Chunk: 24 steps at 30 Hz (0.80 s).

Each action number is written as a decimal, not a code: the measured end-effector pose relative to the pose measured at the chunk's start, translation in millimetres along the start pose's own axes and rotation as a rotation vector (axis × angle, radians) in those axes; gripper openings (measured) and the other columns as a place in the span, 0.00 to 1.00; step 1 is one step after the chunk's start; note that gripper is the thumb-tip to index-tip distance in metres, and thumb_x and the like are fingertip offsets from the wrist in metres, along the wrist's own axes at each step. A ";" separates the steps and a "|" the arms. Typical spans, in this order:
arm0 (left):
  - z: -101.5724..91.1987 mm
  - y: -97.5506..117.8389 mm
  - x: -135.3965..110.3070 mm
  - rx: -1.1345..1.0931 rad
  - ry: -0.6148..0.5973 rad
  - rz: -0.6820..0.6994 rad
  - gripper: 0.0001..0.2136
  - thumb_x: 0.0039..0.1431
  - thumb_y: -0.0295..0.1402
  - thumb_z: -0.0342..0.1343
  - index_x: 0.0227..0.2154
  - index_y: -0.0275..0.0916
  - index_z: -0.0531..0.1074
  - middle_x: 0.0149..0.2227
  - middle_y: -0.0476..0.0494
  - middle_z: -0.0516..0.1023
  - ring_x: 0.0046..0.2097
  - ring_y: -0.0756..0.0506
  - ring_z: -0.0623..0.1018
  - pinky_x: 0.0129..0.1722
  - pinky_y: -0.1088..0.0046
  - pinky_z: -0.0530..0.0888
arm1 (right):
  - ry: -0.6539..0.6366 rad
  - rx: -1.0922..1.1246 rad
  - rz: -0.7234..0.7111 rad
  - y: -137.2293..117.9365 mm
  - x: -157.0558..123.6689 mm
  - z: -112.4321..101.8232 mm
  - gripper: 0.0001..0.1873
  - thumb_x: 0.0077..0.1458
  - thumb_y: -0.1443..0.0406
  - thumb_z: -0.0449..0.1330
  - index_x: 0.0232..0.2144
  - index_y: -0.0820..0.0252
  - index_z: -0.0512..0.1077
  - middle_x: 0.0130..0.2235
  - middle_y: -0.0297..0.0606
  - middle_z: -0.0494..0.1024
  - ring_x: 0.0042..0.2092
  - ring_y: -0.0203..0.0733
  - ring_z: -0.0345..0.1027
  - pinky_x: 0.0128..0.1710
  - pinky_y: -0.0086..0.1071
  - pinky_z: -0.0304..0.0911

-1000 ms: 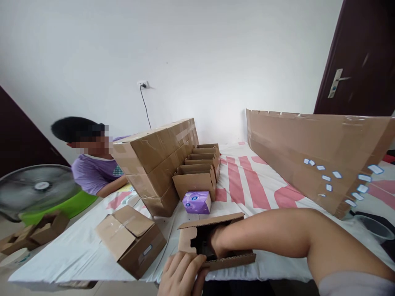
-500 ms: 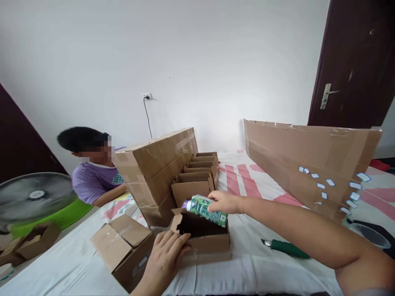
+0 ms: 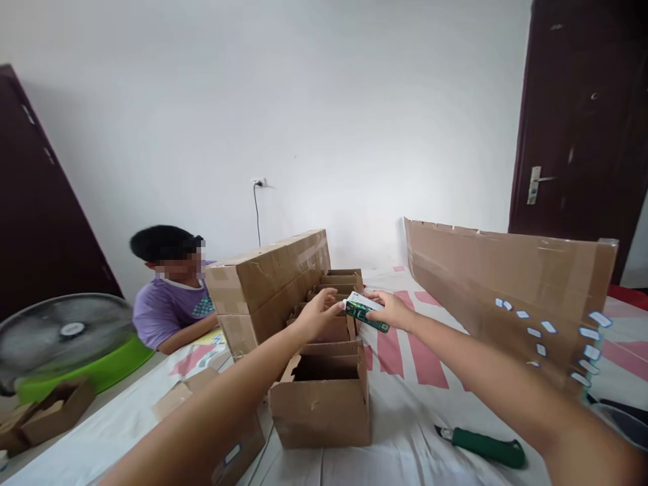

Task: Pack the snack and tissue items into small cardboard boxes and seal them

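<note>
My right hand (image 3: 392, 310) grips a small green-and-white printed box (image 3: 365, 318), which looks like a toothpaste box, above the row of cartons. My left hand (image 3: 320, 312) reaches up to the left end of this box. Its thumb and fingers are apart, the thumb tip close to the box end; whether it touches, I cannot tell. Below the hands stands an open cardboard carton (image 3: 320, 415), its inside dark. Several more open cartons (image 3: 334, 329) line up behind it, partly hidden by my left hand.
Taped cardboard boxes (image 3: 243, 290) form a wall at left. A carton (image 3: 243, 452) lies partly under my left forearm. A green-handled utility knife (image 3: 489, 447) rests at right, near a tall cardboard panel (image 3: 455, 277). A person (image 3: 172, 310) leans at left beside a fan (image 3: 71, 331).
My left hand has left the front carton's edge and moved up to the green box. My right hand has raised the box away from the carton opening. The view has shifted slightly.
</note>
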<state>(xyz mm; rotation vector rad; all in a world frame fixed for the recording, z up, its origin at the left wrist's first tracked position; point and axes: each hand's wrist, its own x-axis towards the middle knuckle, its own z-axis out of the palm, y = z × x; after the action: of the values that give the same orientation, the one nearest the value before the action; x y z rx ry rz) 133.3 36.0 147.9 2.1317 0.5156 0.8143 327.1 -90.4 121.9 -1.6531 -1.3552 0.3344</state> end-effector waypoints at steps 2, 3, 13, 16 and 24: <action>17.0 1.2 26.8 -0.091 -0.055 -0.081 0.25 0.51 0.46 0.60 0.48 0.36 0.66 0.38 0.42 0.74 0.30 0.48 0.74 0.31 0.68 0.73 | 0.027 -0.061 -0.041 0.6 8.3 5.9 0.27 0.41 0.64 0.66 0.47 0.60 0.70 0.47 0.41 0.77 0.49 0.49 0.69 0.49 0.38 0.63; 24.5 -0.1 35.9 -0.134 -0.087 -0.115 0.25 0.50 0.46 0.61 0.46 0.35 0.66 0.35 0.42 0.74 0.28 0.49 0.74 0.28 0.69 0.73 | 0.037 -0.089 -0.062 0.1 11.2 8.0 0.26 0.41 0.64 0.66 0.46 0.60 0.71 0.46 0.41 0.77 0.48 0.49 0.70 0.48 0.39 0.62; 38.3 8.1 20.9 -0.360 0.022 -0.137 0.25 0.40 0.45 0.67 0.37 0.38 0.65 0.31 0.48 0.72 0.28 0.50 0.74 0.24 0.76 0.71 | 0.183 -0.139 -0.117 -3.8 1.6 16.9 0.36 0.37 0.64 0.71 0.50 0.61 0.66 0.51 0.46 0.72 0.53 0.51 0.64 0.52 0.42 0.60; 34.7 25.7 -20.8 -0.309 0.073 -0.091 0.27 0.40 0.44 0.67 0.43 0.40 0.66 0.33 0.49 0.72 0.32 0.49 0.74 0.28 0.75 0.72 | 0.242 -0.040 -0.189 -12.0 -36.9 24.4 0.32 0.39 0.63 0.70 0.48 0.59 0.66 0.48 0.43 0.72 0.49 0.47 0.67 0.49 0.40 0.63; 35.0 -56.0 -183.6 -0.085 0.068 0.043 0.23 0.35 0.47 0.68 0.36 0.44 0.75 0.43 0.42 0.75 0.49 0.36 0.74 0.50 0.62 0.71 | 0.131 0.057 -0.545 24.5 -197.2 107.3 0.32 0.50 0.57 0.65 0.55 0.53 0.60 0.51 0.46 0.68 0.52 0.49 0.66 0.50 0.35 0.65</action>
<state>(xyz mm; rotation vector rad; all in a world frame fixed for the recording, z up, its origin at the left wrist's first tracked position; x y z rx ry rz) 21.8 -56.5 17.2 2.0494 0.4637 0.9199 197.6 -209.7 -19.4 -1.1743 -1.6106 -0.0553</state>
